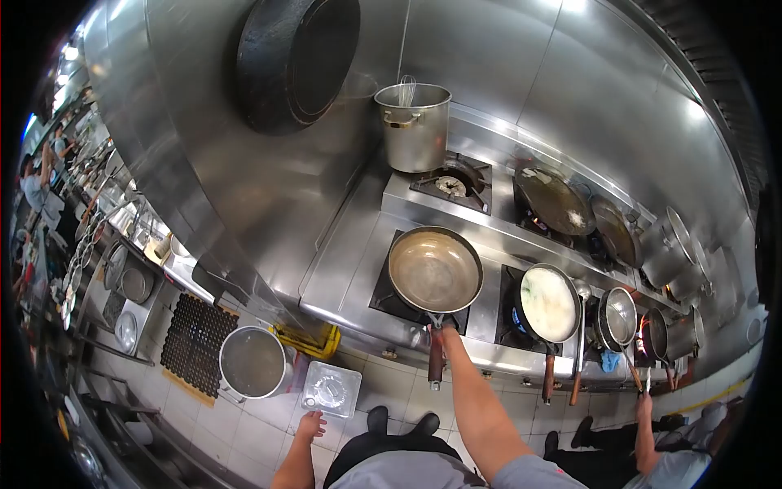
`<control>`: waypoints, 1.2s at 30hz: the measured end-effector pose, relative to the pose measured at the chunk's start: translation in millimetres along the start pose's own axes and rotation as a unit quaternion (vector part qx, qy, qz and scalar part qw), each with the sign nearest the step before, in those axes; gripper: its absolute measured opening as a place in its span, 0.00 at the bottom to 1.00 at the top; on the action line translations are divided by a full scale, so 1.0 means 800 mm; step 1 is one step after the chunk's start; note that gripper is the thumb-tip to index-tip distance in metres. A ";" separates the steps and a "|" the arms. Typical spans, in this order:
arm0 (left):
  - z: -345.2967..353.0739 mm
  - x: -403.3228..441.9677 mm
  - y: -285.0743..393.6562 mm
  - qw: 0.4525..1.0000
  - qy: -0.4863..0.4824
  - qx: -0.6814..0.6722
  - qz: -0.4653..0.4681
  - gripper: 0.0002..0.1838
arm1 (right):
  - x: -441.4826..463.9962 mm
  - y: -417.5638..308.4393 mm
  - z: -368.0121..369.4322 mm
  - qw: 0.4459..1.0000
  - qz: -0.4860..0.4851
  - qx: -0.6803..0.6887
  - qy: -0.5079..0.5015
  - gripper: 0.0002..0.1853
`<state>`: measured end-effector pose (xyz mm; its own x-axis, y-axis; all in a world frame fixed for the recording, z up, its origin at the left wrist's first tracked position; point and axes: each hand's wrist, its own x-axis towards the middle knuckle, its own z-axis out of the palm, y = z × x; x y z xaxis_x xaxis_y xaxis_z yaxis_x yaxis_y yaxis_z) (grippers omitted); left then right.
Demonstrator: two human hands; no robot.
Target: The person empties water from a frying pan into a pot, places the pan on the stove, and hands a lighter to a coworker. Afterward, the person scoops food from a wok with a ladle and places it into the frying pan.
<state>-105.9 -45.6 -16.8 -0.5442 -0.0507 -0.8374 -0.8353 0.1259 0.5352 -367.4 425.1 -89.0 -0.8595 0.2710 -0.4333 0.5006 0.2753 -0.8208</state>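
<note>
Stainless-steel walls and counters surround a busy restaurant stove above a pale tiled floor, seen from above through a round wide-angle view. Directly before me, a wide pan [436,269] with a shiny, pale brown interior sits on a front burner, its wooden handle [436,368] pointing towards me. My right hand [445,334] is at the upper end of that handle, where it meets the pan; its fingers are partly hidden, so I cannot tell whether they are closed around it. My left hand [309,425] is low at my side, loosely open and holding nothing, near a clear plastic container [331,389]. Beside the container stands a large round pot [252,362]. Behind the pan, a tall stockpot [416,130] has a whisk [406,90] in it. To the right, a second pan [548,304] holds something creamy white with green bits. Farther right, another person's hand [644,405] reaches towards the stove.
</note>
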 end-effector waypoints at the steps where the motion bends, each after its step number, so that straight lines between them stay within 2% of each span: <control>1: -0.001 0.002 -0.002 1.000 0.004 -0.004 0.001 0.22 | -0.007 -0.013 -0.001 0.999 0.039 0.009 -0.014 0.20; 2: -0.002 0.004 -0.003 1.000 0.009 -0.008 0.003 0.21 | -0.016 -0.026 -0.003 0.999 0.037 0.013 -0.011 0.20; 4: -0.002 0.006 -0.010 1.000 0.002 -0.004 -0.001 0.22 | -0.063 -0.081 -0.005 0.995 0.043 -0.092 0.013 0.20; 5: -0.002 0.006 -0.014 1.000 -0.003 -0.002 -0.010 0.22 | -0.075 -0.099 -0.006 0.995 0.042 -0.087 0.016 0.20; 7: 0.001 0.000 -0.018 1.000 -0.003 -0.004 -0.010 0.22 | -0.080 -0.106 -0.004 0.993 0.115 -0.035 0.007 0.14; 8: 0.002 -0.002 -0.021 1.000 -0.007 0.000 -0.014 0.22 | -0.079 -0.111 -0.005 0.993 0.117 -0.031 0.008 0.14; 10: 0.001 -0.005 -0.030 1.000 -0.016 0.009 -0.016 0.22 | -0.066 -0.109 -0.008 0.967 0.106 -0.193 -0.125 0.15; 11: 0.000 -0.006 -0.034 1.000 -0.017 0.014 -0.016 0.22 | -0.065 -0.104 -0.007 0.968 0.108 -0.189 -0.123 0.15; 13: 0.001 -0.009 -0.036 0.999 -0.014 0.016 -0.032 0.22 | -0.126 -0.183 -0.023 0.953 0.052 -0.271 -0.125 0.10; 14: 0.001 -0.012 -0.039 0.999 0.001 0.009 -0.031 0.20 | -0.158 -0.224 -0.036 0.955 0.032 -0.273 -0.107 0.11; 15: 0.000 -0.011 -0.043 1.000 0.002 0.013 -0.028 0.20 | -0.155 -0.221 -0.037 0.957 0.032 -0.269 -0.106 0.11; 17: -0.006 -0.009 -0.051 1.000 0.000 -0.002 -0.028 0.20 | -0.147 -0.216 -0.036 0.940 0.007 -0.300 -0.163 0.12; 18: -0.007 -0.010 -0.053 0.999 0.003 -0.008 -0.032 0.20 | -0.151 -0.219 -0.035 0.941 0.008 -0.296 -0.162 0.12; 20: -0.011 -0.013 -0.056 0.999 0.000 -0.011 -0.031 0.20 | -0.158 -0.223 -0.031 0.969 0.113 -0.188 -0.110 0.16; 21: -0.013 -0.014 -0.056 0.999 -0.004 -0.019 -0.030 0.20 | -0.151 -0.215 -0.030 0.970 0.114 -0.185 -0.109 0.16; 23: -0.014 -0.015 -0.057 0.999 -0.004 -0.010 -0.040 0.20 | -0.122 -0.187 -0.030 0.951 -0.046 -0.289 -0.102 0.20; 24: -0.015 -0.014 -0.056 0.999 -0.003 -0.003 -0.049 0.20 | -0.129 -0.194 -0.034 0.952 -0.044 -0.286 -0.098 0.20; 26: -0.012 -0.018 -0.055 0.999 -0.001 0.001 -0.047 0.20 | -0.154 -0.223 -0.041 0.962 0.040 -0.240 -0.121 0.26; 27: -0.012 -0.017 -0.056 0.999 0.002 0.001 -0.047 0.20 | -0.158 -0.226 -0.039 0.964 0.040 -0.235 -0.119 0.26; 29: -0.015 -0.015 -0.059 0.999 -0.002 0.005 -0.044 0.20 | -0.167 -0.229 -0.035 0.980 0.126 -0.146 -0.049 0.29; 32: -0.011 -0.020 -0.061 1.000 0.001 -0.012 -0.025 0.19 | -0.157 -0.223 -0.033 0.982 0.101 -0.136 -0.079 0.30; 35: -0.009 -0.021 -0.055 0.999 0.006 0.005 -0.036 0.19 | -0.163 -0.231 -0.035 0.986 0.123 -0.085 -0.072 0.30; 36: -0.008 -0.025 -0.052 0.999 0.008 0.000 -0.039 0.19 | -0.158 -0.226 -0.036 0.980 0.098 -0.138 -0.103 0.30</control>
<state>-61.0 -56.4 -21.7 -0.4789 -0.0768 -0.8745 -0.8750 0.1217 0.4685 -346.7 367.7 124.9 -0.7327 0.1602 -0.6614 0.6424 0.4837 -0.5945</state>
